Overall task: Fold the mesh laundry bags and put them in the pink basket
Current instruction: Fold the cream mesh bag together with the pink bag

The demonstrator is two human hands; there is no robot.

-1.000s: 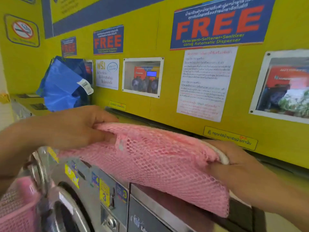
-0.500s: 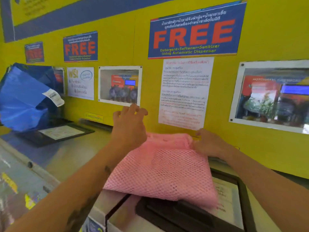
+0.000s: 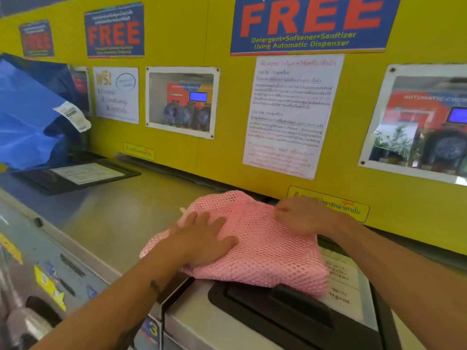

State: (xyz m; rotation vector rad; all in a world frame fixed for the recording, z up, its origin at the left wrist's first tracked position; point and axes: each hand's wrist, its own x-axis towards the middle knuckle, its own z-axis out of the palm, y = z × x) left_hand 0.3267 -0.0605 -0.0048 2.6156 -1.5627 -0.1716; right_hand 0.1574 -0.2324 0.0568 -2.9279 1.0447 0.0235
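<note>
We see the pink mesh bag (image 3: pixel 255 246) lying folded on top of the washing machines (image 3: pixel 111 218), its near edge over a black lid (image 3: pixel 278 304). The left hand (image 3: pixel 202 241) lies flat on the bag, fingers spread and released, palm down. The right hand (image 3: pixel 300 215) rests on the bag's far side, blurred; we cannot tell its finger state. A blue bag (image 3: pixel 27 114) stands well left of the fingers.
</note>
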